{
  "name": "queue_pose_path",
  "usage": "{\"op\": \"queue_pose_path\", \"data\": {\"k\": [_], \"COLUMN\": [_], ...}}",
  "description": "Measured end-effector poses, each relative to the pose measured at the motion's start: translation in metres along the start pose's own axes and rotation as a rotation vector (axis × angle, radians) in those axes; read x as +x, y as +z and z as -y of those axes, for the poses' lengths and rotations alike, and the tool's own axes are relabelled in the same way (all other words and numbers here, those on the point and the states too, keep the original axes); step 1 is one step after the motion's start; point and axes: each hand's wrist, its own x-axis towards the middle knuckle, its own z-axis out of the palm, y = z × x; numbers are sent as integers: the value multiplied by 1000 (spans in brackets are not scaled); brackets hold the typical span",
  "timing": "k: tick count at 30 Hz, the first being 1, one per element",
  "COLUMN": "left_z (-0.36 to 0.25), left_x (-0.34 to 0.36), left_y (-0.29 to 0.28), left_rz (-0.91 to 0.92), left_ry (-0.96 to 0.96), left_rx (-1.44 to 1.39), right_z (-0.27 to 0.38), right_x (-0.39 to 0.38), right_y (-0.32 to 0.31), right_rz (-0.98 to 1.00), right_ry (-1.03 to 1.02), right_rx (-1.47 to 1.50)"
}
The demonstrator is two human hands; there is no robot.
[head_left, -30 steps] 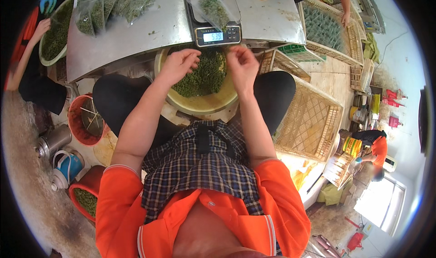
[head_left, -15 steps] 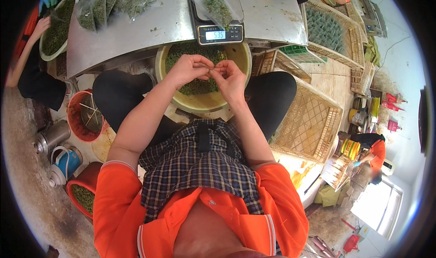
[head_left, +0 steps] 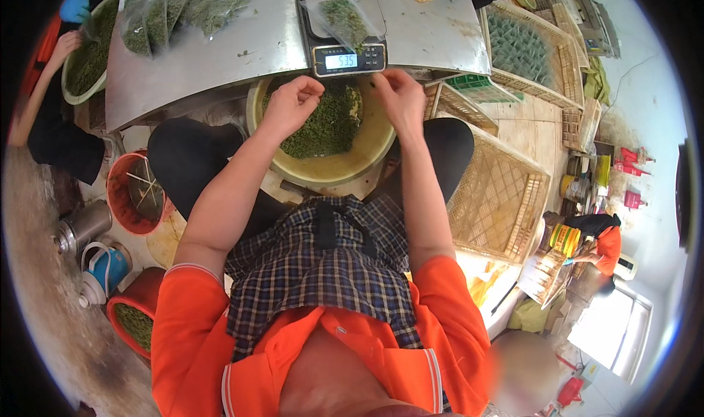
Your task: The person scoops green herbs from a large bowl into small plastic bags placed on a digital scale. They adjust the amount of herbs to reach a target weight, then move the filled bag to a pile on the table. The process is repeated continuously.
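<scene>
My left hand (head_left: pixel 295 107) is closed, thumb and fingers pinched together, over the left part of a yellow basin (head_left: pixel 330 173). What it holds, if anything, I cannot make out. My right hand (head_left: pixel 402 101) is pinched near the basin's right rim, close below a digital scale (head_left: pixel 323 66); a tiny dark green bit shows by its fingertips. Inside the basin lies a heap of small green berry-like bits (head_left: pixel 319 134). On the scale, at the metal table's front edge, rests a clear plastic bag (head_left: pixel 343 21) partly filled with the same green stuff. The scale's display is lit.
Several filled clear bags (head_left: pixel 172 13) lie on the metal table (head_left: pixel 220 61). At left a co-worker's hand (head_left: pixel 67 44) is over another green-filled tub (head_left: pixel 73 93). Plastic crates (head_left: pixel 499 197) stand at right; red buckets (head_left: pixel 136 193) and a flask (head_left: pixel 92 215) at left.
My hands were together, fingertips touching, above the basin. They have parted and moved forward: the right toward the scale's lower right corner, the left slightly forward. The bag stays on the scale.
</scene>
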Motion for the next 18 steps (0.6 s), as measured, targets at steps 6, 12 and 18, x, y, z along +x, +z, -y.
{"op": "queue_pose_path", "data": {"k": [6, 12, 18], "left_z": [-9, -13, 4], "left_x": [-4, -3, -3], "left_y": [-3, -3, 5], "left_rz": [98, 166, 69], "left_ry": [12, 10, 62], "left_rx": [253, 281, 337], "right_z": [22, -1, -7], "right_x": [26, 3, -34], "right_y": [43, 30, 17], "right_rz": [69, -13, -11], "right_ry": [148, 100, -211], "right_rx": [148, 333, -93]}}
